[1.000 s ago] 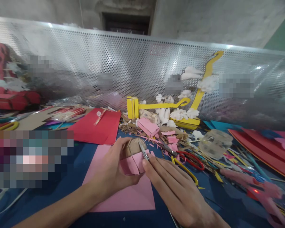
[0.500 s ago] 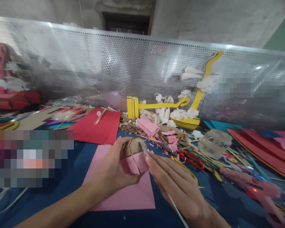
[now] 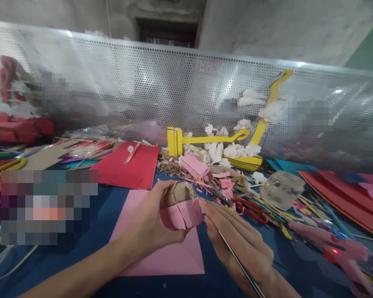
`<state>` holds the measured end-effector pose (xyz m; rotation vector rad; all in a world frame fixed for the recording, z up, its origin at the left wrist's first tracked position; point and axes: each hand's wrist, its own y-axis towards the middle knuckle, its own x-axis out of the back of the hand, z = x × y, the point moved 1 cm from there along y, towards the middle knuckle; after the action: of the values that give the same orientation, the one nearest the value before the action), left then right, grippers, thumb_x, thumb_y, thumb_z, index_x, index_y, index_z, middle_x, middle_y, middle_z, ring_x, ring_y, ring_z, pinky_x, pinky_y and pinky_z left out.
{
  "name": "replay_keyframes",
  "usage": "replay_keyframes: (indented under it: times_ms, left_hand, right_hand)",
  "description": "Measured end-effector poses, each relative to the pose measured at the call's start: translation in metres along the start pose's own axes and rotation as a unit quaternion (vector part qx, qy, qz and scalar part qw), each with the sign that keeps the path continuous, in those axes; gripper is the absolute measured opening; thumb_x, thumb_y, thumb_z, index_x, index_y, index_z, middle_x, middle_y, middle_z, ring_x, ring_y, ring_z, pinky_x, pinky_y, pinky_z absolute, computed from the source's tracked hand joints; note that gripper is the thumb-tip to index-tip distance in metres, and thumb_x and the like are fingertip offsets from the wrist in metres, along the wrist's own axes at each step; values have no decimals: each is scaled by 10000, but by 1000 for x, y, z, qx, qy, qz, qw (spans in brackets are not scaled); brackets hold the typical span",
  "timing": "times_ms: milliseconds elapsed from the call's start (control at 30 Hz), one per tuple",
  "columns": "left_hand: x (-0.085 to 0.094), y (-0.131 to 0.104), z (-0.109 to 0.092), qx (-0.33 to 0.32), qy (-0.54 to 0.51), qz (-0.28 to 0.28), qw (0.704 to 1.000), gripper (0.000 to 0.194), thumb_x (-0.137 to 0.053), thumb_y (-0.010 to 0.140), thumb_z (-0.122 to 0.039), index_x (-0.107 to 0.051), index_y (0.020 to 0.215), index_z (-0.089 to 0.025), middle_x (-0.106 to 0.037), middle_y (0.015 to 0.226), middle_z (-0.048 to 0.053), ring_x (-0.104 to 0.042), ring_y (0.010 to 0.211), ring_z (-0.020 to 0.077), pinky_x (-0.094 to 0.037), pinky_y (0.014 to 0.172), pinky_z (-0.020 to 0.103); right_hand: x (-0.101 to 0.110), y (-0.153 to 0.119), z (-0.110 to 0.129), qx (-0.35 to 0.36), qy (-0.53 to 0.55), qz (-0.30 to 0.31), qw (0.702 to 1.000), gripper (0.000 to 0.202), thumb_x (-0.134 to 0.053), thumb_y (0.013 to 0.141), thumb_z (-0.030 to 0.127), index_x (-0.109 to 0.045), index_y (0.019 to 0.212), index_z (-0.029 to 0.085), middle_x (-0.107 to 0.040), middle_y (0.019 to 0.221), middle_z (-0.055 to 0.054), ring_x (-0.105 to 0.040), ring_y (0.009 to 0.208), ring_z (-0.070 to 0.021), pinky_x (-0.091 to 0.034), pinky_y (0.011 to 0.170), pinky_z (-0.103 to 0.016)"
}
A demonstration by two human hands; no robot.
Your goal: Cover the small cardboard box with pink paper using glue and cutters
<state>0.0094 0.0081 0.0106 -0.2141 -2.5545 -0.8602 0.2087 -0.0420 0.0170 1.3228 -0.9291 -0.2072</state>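
My left hand (image 3: 149, 219) is wrapped around a small rounded cardboard piece (image 3: 180, 209), thumb below and fingers above. Pink paper covers its near side, split by a dark seam. Bare brown cardboard with a shiny rim shows on top. Close by the piece's right edge, my right hand (image 3: 236, 236) pinches a slim metal tool (image 3: 236, 258). Its shaft slants down to the lower right, and its tip is hidden by the fingers. Beneath the hands lies a pink sheet (image 3: 174, 263).
Red sheets (image 3: 129, 165) lie behind on the left. Red-handled scissors (image 3: 251, 211) rest among paper scraps. At right lies a pink glue gun (image 3: 338, 244) with its light lit. Yellow paper shapes (image 3: 175, 141) stand before a perforated metal panel (image 3: 174, 82). A blurred patch covers the left.
The metal tool's tip, which lay against the piece's brown top, has come away to the right with my right hand. The piece has turned slightly in my left hand.
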Motion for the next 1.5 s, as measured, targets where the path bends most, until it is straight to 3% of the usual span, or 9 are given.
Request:
replay_keyframes:
  times_ms: [100, 533, 700, 900, 1033, 1167, 1267, 1367, 1500]
  left_hand:
    - [-1, 0, 0, -5, -4, 2, 1000, 723, -804, 658, -188, -457, 1288, -267, -676, 1203, 46, -698, 1109, 266, -573, 957, 447]
    - [-1, 1, -1, 0, -12, 3, 1000, 696, -818, 674, -225, -467, 1274, -263, -682, 1216, 63, -696, 1110, 277, -568, 951, 463]
    - [-1, 1, 1, -3, -7, -1, 1000, 716, -833, 665, -235, -459, 1274, -264, -675, 1215, 58, -694, 1110, 279, -571, 950, 464]
    - [-1, 0, 3, -4, 3, -4, 1000, 718, -846, 660, -262, -466, 1269, -265, -675, 1195, 55, -692, 1103, 284, -574, 941, 455]
    - [-4, -2, 4, -19, 10, -1, 1000, 744, -828, 631, -223, -466, 1280, -271, -675, 1179, 59, -690, 1075, 292, -574, 927, 465]
    - [-2, -4, 4, -20, 24, 19, 999, 783, -829, 622, -192, -458, 1303, -296, -664, 1225, 50, -670, 1113, 292, -563, 955, 477]
    - [2, -5, 3, -37, 68, 45, 996, 871, -816, 578, -136, -444, 1344, -321, -641, 1324, 49, -628, 1203, 318, -534, 1013, 505]
    - [6, -6, 1, -62, 97, 46, 992, 935, -802, 578, -135, -404, 1402, -325, -608, 1417, 68, -583, 1284, 344, -493, 1079, 541]
    - [7, -6, 2, -76, 107, 43, 990, 973, -801, 623, -179, -339, 1465, -328, -574, 1467, 81, -565, 1325, 339, -474, 1116, 539]
  right_hand:
    - [-1, 0, 1, -16, 12, -16, 1000, 521, -595, 952, -19, -616, 1446, 144, -801, 1191, -106, -790, 1063, -241, -670, 973, -377]
    - [0, 0, -2, 46, -37, 31, 998, 582, -582, 972, 11, -502, 1543, 86, -778, 1239, -163, -760, 1143, -261, -660, 965, -366]
    - [-1, 1, -3, 43, -38, 46, 997, 461, -554, 994, 32, -587, 1453, 70, -790, 1206, -165, -761, 1135, -247, -654, 962, -368]
    - [4, 7, -8, 73, -31, 59, 995, 334, -594, 985, 68, -688, 1304, 101, -821, 1099, -123, -789, 1011, -210, -628, 954, -352]
    - [10, 11, -9, 76, -5, 38, 996, 356, -583, 963, 45, -692, 1288, 143, -824, 915, -58, -783, 792, -178, -629, 805, -333]
    - [12, 7, -5, -22, 54, -17, 998, 316, -567, 939, 52, -720, 1178, 192, -788, 784, -25, -758, 680, -182, -625, 705, -314]
    - [10, -3, -3, -140, 106, -67, 982, 268, -534, 966, 99, -728, 1110, 216, -756, 709, -3, -743, 620, -168, -617, 619, -260]
    - [9, -10, -4, -194, 143, -106, 965, 220, -547, 988, 133, -734, 1074, 211, -749, 707, 1, -725, 583, -146, -601, 579, -231]
    - [9, -4, -8, -226, 180, -70, 955, 197, -535, 1027, 185, -728, 1050, 219, -737, 707, 13, -717, 585, -120, -589, 570, -190]
